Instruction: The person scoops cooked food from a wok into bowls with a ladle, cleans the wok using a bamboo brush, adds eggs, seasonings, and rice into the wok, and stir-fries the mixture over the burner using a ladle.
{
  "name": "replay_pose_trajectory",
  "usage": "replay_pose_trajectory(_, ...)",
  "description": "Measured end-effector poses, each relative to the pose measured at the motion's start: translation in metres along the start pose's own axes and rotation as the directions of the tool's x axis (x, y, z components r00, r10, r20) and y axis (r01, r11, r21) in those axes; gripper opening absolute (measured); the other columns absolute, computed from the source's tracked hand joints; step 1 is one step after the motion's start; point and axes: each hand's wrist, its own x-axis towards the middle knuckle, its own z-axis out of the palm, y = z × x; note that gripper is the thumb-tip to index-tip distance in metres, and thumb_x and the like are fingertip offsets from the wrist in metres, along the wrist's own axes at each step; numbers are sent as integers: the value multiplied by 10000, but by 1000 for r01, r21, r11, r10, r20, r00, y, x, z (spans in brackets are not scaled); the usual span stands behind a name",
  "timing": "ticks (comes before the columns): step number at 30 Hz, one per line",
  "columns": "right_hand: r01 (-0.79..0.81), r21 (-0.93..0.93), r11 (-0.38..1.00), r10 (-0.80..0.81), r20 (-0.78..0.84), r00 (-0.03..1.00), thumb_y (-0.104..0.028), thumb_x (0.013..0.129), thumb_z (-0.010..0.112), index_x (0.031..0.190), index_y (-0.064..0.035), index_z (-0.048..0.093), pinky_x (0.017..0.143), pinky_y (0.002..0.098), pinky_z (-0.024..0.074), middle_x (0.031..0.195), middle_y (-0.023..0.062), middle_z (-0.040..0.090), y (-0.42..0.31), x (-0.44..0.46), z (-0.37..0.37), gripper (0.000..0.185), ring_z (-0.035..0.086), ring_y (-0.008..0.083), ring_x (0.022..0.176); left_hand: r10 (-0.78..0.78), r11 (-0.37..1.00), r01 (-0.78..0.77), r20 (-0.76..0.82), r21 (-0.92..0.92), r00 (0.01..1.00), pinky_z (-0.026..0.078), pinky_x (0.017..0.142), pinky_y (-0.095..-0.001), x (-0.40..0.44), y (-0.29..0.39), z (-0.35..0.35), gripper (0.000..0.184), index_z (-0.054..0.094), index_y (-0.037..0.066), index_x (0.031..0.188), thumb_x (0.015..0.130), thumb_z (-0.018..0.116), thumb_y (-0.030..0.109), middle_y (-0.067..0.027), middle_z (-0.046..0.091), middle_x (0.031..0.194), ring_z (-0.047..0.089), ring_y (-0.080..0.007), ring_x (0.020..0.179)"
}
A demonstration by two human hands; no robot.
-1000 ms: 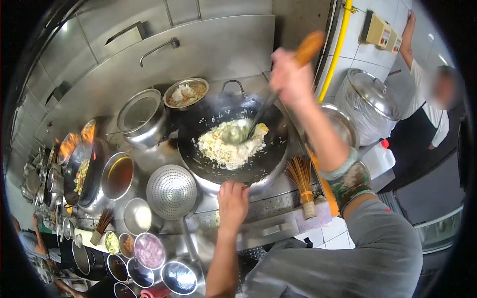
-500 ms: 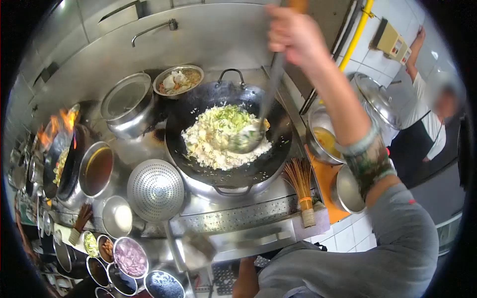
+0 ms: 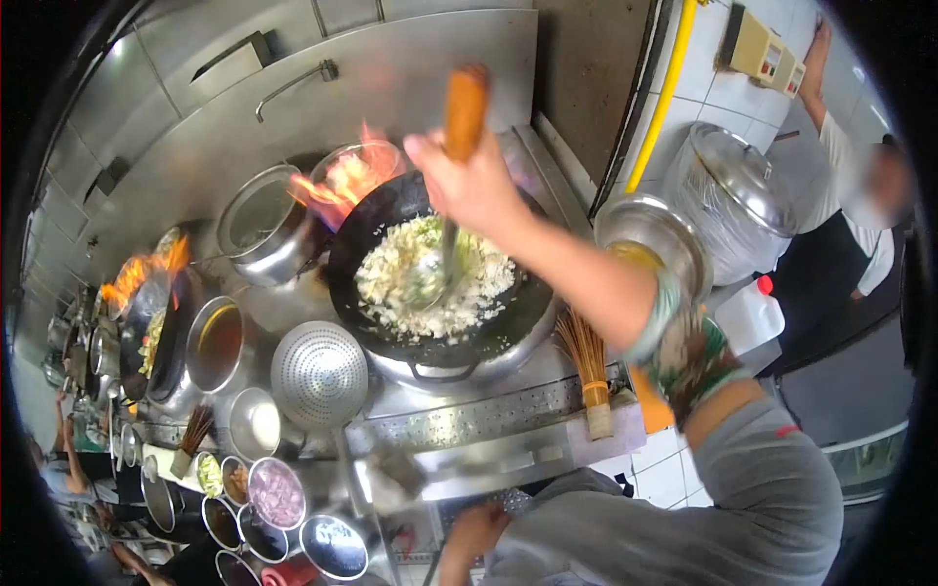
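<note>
My right hand (image 3: 474, 186) is closed around the shaft of a ladle (image 3: 467, 112), just below its wooden handle end. The ladle's bowl sits down in the fried rice (image 3: 391, 288), which is mixed with chopped green vegetables. A large black wok (image 3: 489, 342) holds the rice on the stove. My left hand (image 3: 476, 527) is low by my body at the counter's front edge, well apart from the wok; its fingers are too unclear to read.
Flames (image 3: 347, 186) rise behind the wok, and more flames (image 3: 147, 273) over another wok at left. A perforated strainer (image 3: 319, 374) lies beside the wok, a bamboo brush (image 3: 588, 376) at right. Ingredient bowls (image 3: 277, 493) stand lower left. Another person (image 3: 850, 186) stands at right.
My right hand and the ladle have moved left and down, with the bowl shifting left through the rice. Flames have flared up behind the wok. More of my left hand shows.
</note>
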Motion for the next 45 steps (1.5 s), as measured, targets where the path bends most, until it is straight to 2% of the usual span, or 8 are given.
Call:
replay_pose_trajectory(3,-166,75,983,164,37,986,-318,875,674,662,-135,489,368,246,307,481,-63,403,-29,39,-29,336,375,65,377,250,965,-218,-777,148,578,427,913,-453,-15,84,-84,383,627,97,1156,784,710,132,-208,594,1140,538,-389,1061)
replay_pose_trajectory(6,-44,216,975,48,-14,999,-252,895,641,634,-138,448,353,289,276,472,-49,374,-40,8,-47,344,319,78,346,517,853,-277,-787,442,337,381,955,-468,30,103,-147,506,547,40,1228,795,714,242,-198,529,1216,479,-392,1117)
replay_pose_trajectory(14,-293,330,897,315,-12,949,-192,886,604,670,-127,415,373,280,289,500,-58,308,-77,43,-82,294,305,90,384,560,812,-338,-799,476,218,393,746,-452,17,136,-134,136,592,30,855,822,666,139,-158,526,866,473,-363,837)
replay_pose_trajectory(19,27,26,999,-17,-322,947,-198,876,636,649,-97,461,350,301,305,493,-33,352,-24,12,-40,303,342,104,364,519,854,-254,-789,455,329,396,752,-471,64,87,-109,137,593,37,846,848,630,169,-183,534,876,491,-379,861)
replay_pose_trajectory(26,-69,265,962,136,-243,960,-209,880,641,615,-139,421,369,289,276,482,-61,333,-92,-10,-54,352,291,85,370,614,769,-400,-750,500,243,384,770,-478,-18,118,-125,151,571,28,887,795,676,86,-178,509,876,467,-376,850)
replay_pose_trajectory(30,-84,-156,984,26,-340,940,-257,873,636,569,-55,528,453,358,379,510,24,507,-60,-12,-1,381,496,152,445,583,797,-381,-763,470,279,388,765,-474,56,93,-129,147,577,38,893,822,654,141,-176,502,897,466,-380,868)
replay_pose_trajectory(33,186,17,982,-181,-156,971,-242,877,662,622,-112,419,345,297,321,471,-26,400,-43,-19,-7,375,367,88,352,564,823,-331,-740,463,367,390,763,-473,43,59,-85,146,580,41,893,836,636,163,-175,505,911,473,-385,882)
replay_pose_trajectory(45,103,355,929,-50,-155,987,-236,873,672,650,-133,404,356,276,290,467,-45,351,-48,12,-63,365,317,82,352,518,855,-267,-771,445,372,411,764,-452,89,82,-146,139,605,51,899,825,649,160,-135,545,939,507,-342,924)
